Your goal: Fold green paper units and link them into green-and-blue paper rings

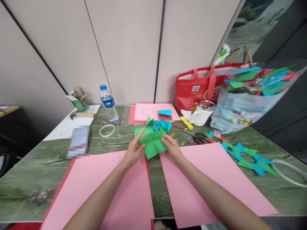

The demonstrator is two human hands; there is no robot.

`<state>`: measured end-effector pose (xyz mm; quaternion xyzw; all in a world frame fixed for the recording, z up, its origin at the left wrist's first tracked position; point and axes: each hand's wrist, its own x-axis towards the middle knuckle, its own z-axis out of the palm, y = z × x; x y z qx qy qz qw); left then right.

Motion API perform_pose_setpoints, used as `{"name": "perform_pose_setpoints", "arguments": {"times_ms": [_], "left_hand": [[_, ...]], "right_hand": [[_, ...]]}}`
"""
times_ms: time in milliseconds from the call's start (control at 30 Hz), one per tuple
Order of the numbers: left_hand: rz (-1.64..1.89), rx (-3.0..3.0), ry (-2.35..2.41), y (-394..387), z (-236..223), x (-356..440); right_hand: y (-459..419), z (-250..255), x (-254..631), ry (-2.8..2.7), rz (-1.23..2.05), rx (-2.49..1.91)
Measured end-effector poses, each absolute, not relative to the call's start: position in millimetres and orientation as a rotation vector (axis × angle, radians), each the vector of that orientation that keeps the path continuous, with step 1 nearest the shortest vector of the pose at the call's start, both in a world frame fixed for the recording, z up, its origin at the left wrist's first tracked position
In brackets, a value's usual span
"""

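A small sheet of green paper [153, 145] with creases across it is held up over the gap between two large pink sheets. At its left edge my left hand [134, 150] grips it, thumb in front and index finger stretched up behind. My right hand [173, 148] pinches the right edge between thumb and fingers. Just beyond stand folded blue paper pieces [163, 124] and a folded green piece [150, 120]. More green paper [139, 131] lies flat behind the held sheet, partly hidden by it.
Pink sheets [107, 188] [211, 179] lie under my forearms. Scissors [198, 138], a glue stick [186, 123], a white mug [201, 115] and a chain of folded paper [249, 156] are on the right. A water bottle [109, 103], tape ring [107, 130] and hammer [82, 115] stand or lie left.
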<state>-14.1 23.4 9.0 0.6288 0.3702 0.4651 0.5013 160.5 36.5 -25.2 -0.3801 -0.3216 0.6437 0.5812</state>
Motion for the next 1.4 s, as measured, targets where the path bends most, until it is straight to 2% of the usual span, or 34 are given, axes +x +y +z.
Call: {"name": "perform_pose_setpoints", "arguments": {"times_ms": [233, 400, 600, 967, 1133, 1400], "left_hand": [[1.239, 1.518, 1.008, 27, 3, -17], [1.081, 1.671, 1.084, 29, 2, -22], [0.879, 1.827, 0.96, 25, 12, -21], [0.81, 1.71, 0.928, 24, 10, -21], [0.873, 1.72, 1.141, 24, 11, -18], [1.165, 1.321, 0.965, 20, 10, -6]], "right_hand": [[40, -24, 166, -0.621, 1.648, -0.854], [41, -25, 167, -0.607, 1.648, -0.833], [42, -28, 168, -0.656, 1.634, -0.843], [41, -29, 169, -0.771, 1.592, -0.903], [39, -25, 167, -0.777, 1.604, -0.893], [33, -22, 162, -0.962, 1.56, -0.868]]}}
